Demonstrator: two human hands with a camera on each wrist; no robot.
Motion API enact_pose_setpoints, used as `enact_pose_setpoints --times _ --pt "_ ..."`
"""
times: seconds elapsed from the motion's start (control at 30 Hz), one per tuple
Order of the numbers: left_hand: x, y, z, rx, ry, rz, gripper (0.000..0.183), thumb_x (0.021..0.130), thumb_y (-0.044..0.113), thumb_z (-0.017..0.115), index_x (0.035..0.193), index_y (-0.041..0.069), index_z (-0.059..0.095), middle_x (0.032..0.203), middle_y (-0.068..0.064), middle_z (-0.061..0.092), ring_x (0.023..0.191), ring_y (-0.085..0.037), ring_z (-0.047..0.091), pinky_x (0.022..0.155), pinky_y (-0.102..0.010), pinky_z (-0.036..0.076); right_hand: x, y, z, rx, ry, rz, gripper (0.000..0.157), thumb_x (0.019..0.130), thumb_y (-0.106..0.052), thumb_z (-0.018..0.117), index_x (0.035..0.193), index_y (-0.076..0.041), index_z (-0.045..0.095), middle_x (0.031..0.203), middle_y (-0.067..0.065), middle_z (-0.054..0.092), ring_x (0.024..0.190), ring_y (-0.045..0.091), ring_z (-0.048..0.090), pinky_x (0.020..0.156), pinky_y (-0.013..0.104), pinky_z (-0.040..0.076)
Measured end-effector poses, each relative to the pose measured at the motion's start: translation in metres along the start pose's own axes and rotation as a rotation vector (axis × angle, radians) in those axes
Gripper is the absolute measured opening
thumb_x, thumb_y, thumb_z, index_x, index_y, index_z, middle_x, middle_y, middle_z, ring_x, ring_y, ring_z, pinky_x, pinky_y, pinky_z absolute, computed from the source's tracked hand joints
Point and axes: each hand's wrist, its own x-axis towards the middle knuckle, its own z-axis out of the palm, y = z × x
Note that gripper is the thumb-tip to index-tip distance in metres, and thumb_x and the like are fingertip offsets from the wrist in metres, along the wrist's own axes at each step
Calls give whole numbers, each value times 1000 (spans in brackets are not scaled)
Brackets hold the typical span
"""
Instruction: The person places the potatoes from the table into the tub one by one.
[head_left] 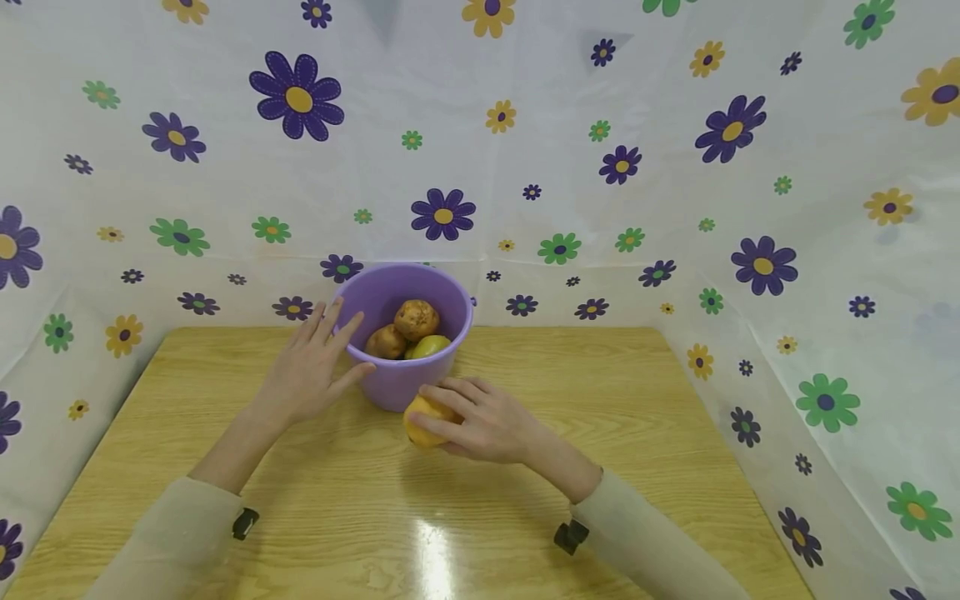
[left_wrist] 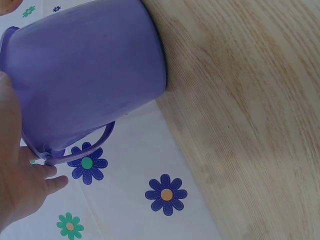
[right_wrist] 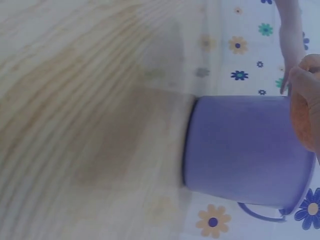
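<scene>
A purple bucket stands upright on the table, holding two brown potatoes and a yellow-green fruit. My left hand is at the bucket's left rim with its fingers spread and straight. In the left wrist view, that hand lies along the rim near the bucket's handle. My right hand grips a round orange-yellow fruit in front of the bucket, above the table. Only part of the fruit shows in the right wrist view, and its exact kind is unclear.
The wooden table reaches back to a white flower-printed cloth, which hangs behind it and at both sides. Dark wrist devices sit at both sleeves. Light glares on the tabletop near the front.
</scene>
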Motion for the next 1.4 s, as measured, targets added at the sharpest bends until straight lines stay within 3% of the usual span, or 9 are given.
enact_pose_setpoints --times 0.57,1.03,1.4 --pt "0 0 1 -11 14 6 80 105 55 57 165 8 34 176 -26 14 161 -55 16 130 -70 21 27 22 -5 -31 49 4 54 94 -53 75 139 -26 63 134 8 69 118 24 71 95 32 63" --pt "0 0 1 2 6 6 81 105 55 57 166 9 32 176 -26 12 161 -55 15 130 -70 20 43 42 -3 -8 61 28 67 82 -57 87 136 -23 67 138 11 67 120 26 69 95 36 64" --pt "0 0 -1 -15 5 3 81 104 55 59 166 8 33 177 -26 13 161 -56 15 130 -71 20 53 59 6 -6 73 60 61 85 -54 84 135 -23 68 134 10 70 116 26 70 99 36 62"
